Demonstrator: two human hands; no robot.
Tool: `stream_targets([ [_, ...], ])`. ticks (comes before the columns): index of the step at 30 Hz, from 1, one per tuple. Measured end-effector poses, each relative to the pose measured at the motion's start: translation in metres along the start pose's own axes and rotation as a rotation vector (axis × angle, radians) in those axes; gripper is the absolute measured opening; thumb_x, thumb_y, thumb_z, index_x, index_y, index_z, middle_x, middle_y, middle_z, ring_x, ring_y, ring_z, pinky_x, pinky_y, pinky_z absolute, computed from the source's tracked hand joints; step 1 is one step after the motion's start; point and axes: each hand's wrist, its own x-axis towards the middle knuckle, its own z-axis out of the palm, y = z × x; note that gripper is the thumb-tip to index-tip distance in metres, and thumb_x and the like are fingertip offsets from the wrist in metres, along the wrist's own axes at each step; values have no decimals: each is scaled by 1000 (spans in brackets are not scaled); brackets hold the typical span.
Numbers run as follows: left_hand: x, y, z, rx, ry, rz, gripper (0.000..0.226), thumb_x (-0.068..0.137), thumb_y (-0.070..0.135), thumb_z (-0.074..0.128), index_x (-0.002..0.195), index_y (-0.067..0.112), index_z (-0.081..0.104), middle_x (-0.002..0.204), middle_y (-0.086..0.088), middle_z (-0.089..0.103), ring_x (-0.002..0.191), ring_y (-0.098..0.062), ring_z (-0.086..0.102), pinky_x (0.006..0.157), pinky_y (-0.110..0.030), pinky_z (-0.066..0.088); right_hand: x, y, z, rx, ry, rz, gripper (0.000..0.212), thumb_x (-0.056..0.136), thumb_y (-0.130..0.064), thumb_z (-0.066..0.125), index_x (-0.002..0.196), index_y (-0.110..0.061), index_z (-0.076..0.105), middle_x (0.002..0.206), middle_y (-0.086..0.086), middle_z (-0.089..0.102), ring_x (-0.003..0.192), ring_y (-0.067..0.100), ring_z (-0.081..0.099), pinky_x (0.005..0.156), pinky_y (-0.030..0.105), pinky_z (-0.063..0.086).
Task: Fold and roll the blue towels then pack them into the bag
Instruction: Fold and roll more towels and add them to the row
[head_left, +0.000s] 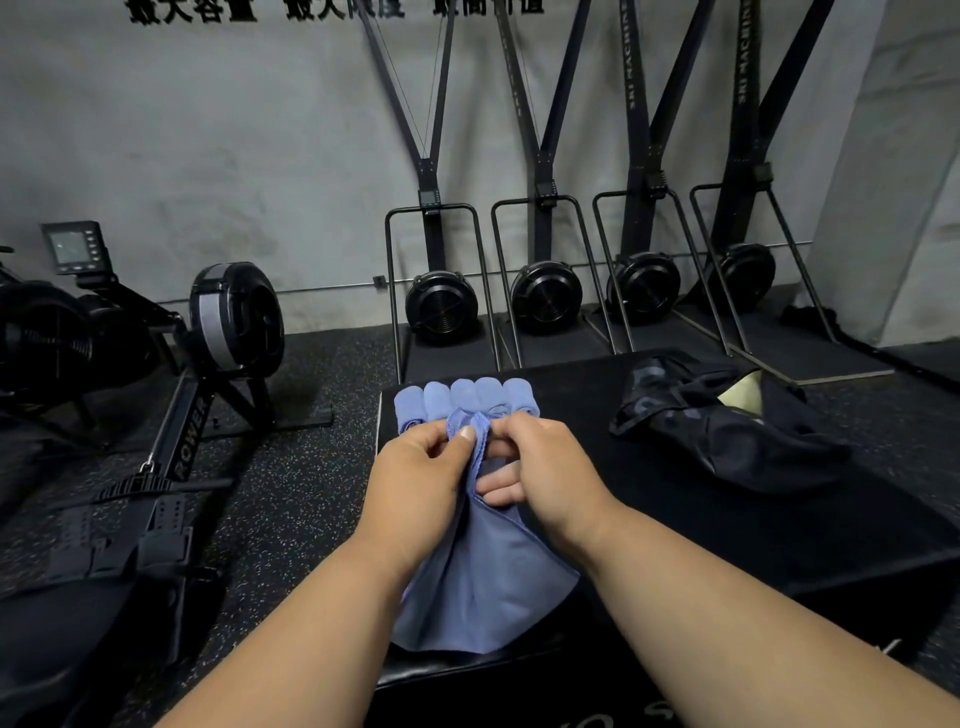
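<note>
An unrolled blue towel (485, 582) hangs down in front of me over a black padded box (649, 499). My left hand (421, 478) and my right hand (545, 465) are close together and both pinch the towel's top edge, the cloth bunched between them. Just beyond my hands, several rolled blue towels (465, 397) lie side by side in a row at the box's far left corner. A black bag (727, 421) lies crumpled on the box's far right, its mouth open and showing a pale lining.
A rowing machine (171, 374) stands on the speckled rubber floor to the left. Several ski machines (545, 291) line the grey wall behind the box. The box's left edge drops to the floor.
</note>
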Motion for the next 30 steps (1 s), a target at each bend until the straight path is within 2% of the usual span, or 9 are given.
stream_targets([
  [3, -7, 3, 0, -76, -74, 22, 13, 99, 23, 68, 106, 24, 79, 101, 8, 80, 100, -13, 74, 93, -34, 57, -6, -2, -3, 58, -72, 18, 41, 99, -16, 40, 104, -10, 80, 92, 6, 80, 74, 30, 69, 67, 31, 58],
  [9, -3, 2, -7, 68, 69, 53, 8, 95, 29, 71, 96, 28, 79, 84, 2, 77, 85, -25, 72, 81, -46, 60, -3, 0, 0, 72, -212, 25, 41, 92, -30, 53, 120, -9, 75, 121, 13, 74, 78, 30, 73, 79, 37, 61],
  [12, 4, 6, -17, 43, 77, 40, 18, 99, 22, 63, 94, 26, 80, 89, 2, 79, 84, -15, 71, 84, -44, 58, 0, 0, -4, -41, -115, -50, 39, 82, -32, 49, 106, -22, 79, 113, 7, 75, 77, 24, 75, 73, 34, 60],
  [15, 11, 9, -31, 18, -19, 35, 16, 98, 24, 63, 95, 17, 78, 95, -13, 77, 84, -17, 66, 87, -50, 57, 15, 10, -16, -249, 167, -160, 20, 88, -18, 59, 99, -29, 72, 102, -3, 68, 80, 13, 66, 73, 28, 52],
  [17, 14, 15, -39, -79, -76, 25, 17, 99, 17, 61, 98, 8, 76, 99, -21, 75, 87, -17, 67, 85, -43, 56, 26, 19, -27, -338, 233, -178, 37, 80, -20, 67, 112, -38, 63, 113, -8, 55, 97, 12, 62, 85, 29, 52],
  [20, 14, 25, -45, -177, -134, -5, 22, 100, 4, 56, 102, 8, 78, 99, -11, 80, 88, -16, 73, 79, -25, 57, 37, 30, -39, -392, 102, -117, 73, 71, -27, 69, 140, -44, 51, 135, -9, 51, 123, 8, 54, 105, 30, 47],
  [25, 21, 20, -51, -223, -185, -57, 23, 99, 2, 55, 106, 3, 76, 107, -16, 78, 93, -19, 73, 88, -32, 55, 43, 33, -45, -245, -103, -91, 38, 72, -21, 71, 104, -3, 70, 94, 8, 71, 91, 13, 60, 90, 40, 49],
  [28, 34, 9, -58, -138, -161, -75, 21, 100, 8, 59, 107, 10, 78, 106, -9, 79, 95, -18, 73, 93, -37, 53, 53, 31, -45, -222, -81, -100, 42, 69, -26, 69, 101, 1, 65, 88, 4, 60, 85, 16, 53, 83, 40, 42],
  [30, 50, 1, -63, -20, -136, -44, 18, 101, 14, 62, 104, 16, 79, 103, -3, 80, 90, -12, 71, 91, -37, 53, 61, 24, -42, -191, -41, -123, 25, 79, -18, 66, 100, -5, 65, 86, 4, 61, 81, 16, 53, 78, 37, 43],
])
